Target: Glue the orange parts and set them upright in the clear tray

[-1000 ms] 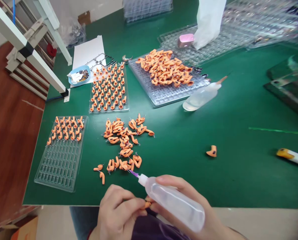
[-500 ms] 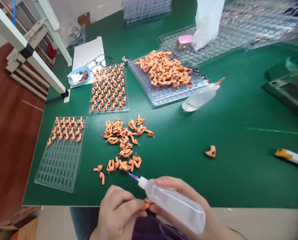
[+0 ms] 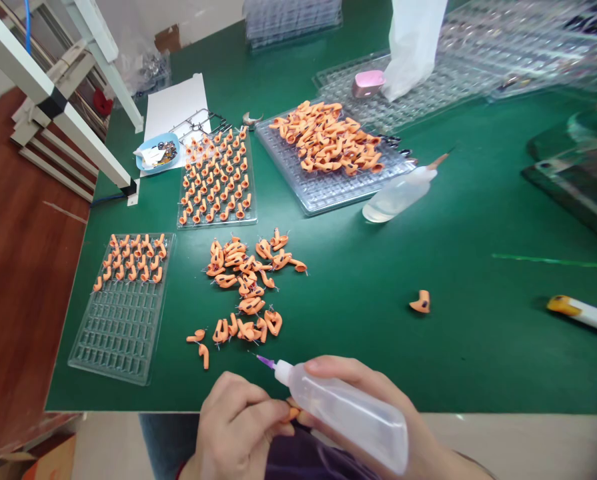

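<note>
the left hand (image 3: 238, 427) pinches a small orange plastic part (image 3: 292, 413) between thumb and fingertips at the near table edge, and the right hand (image 3: 378, 420) touches the same part with its fingertips while it is wrapped around a clear squeeze bottle (image 3: 348, 417), whose purple needle tip (image 3: 265, 361) points up and left, away from the part. so both hands are closed on something, and the part sits right between them, mostly hidden.

just beyond the grip lies a loose heap of orange parts (image 3: 245, 287) on the green table (image 3: 478, 347); these look not yet handled. further left of the hands, a clear grid tray (image 3: 121, 327) holds parts only in its far rows, the near rows being bare. beyond the heap a second grid tray (image 3: 218, 177) looks full. to the far right of it a larger tray (image 3: 328, 187) carries an unsorted pile. a second squeeze bottle (image 3: 398, 193) lies on its side there, and one stray orange part (image 3: 421, 302) lies alone to the right.

judging by this, a good deal of the work remains.
</note>
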Demonstrator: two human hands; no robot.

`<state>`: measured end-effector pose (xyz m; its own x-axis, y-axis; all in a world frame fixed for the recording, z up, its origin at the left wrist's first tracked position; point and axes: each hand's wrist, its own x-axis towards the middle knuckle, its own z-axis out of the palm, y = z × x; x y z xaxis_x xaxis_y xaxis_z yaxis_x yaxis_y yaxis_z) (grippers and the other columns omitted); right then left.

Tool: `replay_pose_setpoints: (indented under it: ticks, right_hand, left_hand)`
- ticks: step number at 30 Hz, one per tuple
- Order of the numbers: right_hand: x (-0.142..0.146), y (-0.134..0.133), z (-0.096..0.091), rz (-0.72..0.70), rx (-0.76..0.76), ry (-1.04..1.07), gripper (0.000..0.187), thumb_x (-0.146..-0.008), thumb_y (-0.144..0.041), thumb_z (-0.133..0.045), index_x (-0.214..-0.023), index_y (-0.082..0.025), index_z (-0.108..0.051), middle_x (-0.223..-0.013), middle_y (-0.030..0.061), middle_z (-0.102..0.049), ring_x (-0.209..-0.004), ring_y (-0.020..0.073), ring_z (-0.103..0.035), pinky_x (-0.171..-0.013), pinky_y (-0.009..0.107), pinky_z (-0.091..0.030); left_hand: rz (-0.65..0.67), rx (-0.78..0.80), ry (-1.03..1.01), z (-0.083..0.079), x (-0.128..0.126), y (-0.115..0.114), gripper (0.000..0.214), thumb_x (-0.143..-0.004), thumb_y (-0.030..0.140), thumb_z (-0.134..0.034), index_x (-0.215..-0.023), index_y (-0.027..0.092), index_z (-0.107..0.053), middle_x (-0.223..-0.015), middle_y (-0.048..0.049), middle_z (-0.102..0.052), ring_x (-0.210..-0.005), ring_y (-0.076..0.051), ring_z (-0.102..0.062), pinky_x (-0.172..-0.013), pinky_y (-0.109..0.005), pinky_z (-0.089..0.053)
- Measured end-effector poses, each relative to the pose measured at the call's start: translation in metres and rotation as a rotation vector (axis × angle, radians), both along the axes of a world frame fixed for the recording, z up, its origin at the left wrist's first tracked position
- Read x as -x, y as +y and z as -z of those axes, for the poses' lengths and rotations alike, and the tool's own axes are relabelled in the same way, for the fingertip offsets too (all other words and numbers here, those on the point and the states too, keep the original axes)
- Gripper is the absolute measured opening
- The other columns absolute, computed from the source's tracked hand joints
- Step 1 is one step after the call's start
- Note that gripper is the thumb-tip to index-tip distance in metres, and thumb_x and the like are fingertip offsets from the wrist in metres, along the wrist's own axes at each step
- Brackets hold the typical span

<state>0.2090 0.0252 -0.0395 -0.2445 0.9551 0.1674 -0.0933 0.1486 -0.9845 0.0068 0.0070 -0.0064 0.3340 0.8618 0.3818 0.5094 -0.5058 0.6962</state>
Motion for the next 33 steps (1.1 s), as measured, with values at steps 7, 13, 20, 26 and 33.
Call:
replay_pose_setpoints:
  ticks: [7,13,20,26,33]
  right_hand:
    - [0.001,0.005,-0.007,-0.041,0.010,0.079,0.057,-0.076,0.000,-0.074,-0.118,-0.038,-0.069,-0.088,-0.0054,-0.078,-0.063,0.0124,-0.073,-0.062,0.016,-0.060]
    - [0.000,0.000,0.002,-0.069,0.021,0.098,0.061,-0.078,0.000,-0.073,-0.124,-0.041,-0.067,-0.090,-0.0044,-0.077,-0.067,0.0138,-0.075,-0.066,0.017,-0.060]
    - [0.009,-0.009,0.010,0.036,0.235,0.364,0.044,-0.096,-0.028,-0.075,-0.133,-0.044,-0.056,-0.100,-0.0021,-0.078,-0.082,0.0124,-0.078,-0.075,0.018,-0.063]
    - [0.020,-0.008,0.012,0.260,0.075,0.297,0.047,-0.094,-0.025,-0.078,-0.133,-0.040,-0.057,-0.097,-0.0024,-0.077,-0.086,0.0129,-0.078,-0.076,0.018,-0.064]
    - [0.029,-0.012,0.010,0.332,-0.025,0.147,0.049,-0.092,-0.016,-0.076,-0.131,-0.042,-0.061,-0.098,-0.0021,-0.076,-0.076,0.0137,-0.078,-0.070,0.019,-0.066]
  left_hand:
    - [0.021,0.004,0.010,0.000,0.001,0.000,0.012,-0.101,0.011,-0.057,-0.105,0.015,-0.067,-0.077,-0.0042,-0.068,-0.070,-0.015,-0.059,-0.062,-0.025,-0.051]
    - [0.001,0.006,0.027,-0.001,0.000,-0.001,0.013,-0.103,0.012,-0.054,-0.103,0.015,-0.066,-0.077,-0.0044,-0.068,-0.071,-0.015,-0.060,-0.062,-0.024,-0.052]
    - [-0.053,-0.017,0.069,-0.003,0.000,0.000,0.014,-0.099,0.006,-0.058,-0.103,0.015,-0.067,-0.081,-0.0041,-0.064,-0.075,-0.015,-0.059,-0.067,-0.023,-0.052]
    - [-0.035,-0.097,0.142,0.003,-0.006,-0.004,0.017,-0.097,0.002,-0.056,-0.104,0.012,-0.067,-0.080,-0.0053,-0.064,-0.073,-0.016,-0.055,-0.064,-0.026,-0.049]
    - [0.007,-0.145,0.184,0.003,-0.015,-0.003,0.018,-0.099,0.005,-0.050,-0.102,0.012,-0.066,-0.079,-0.0067,-0.066,-0.069,-0.017,-0.054,-0.063,-0.027,-0.049]
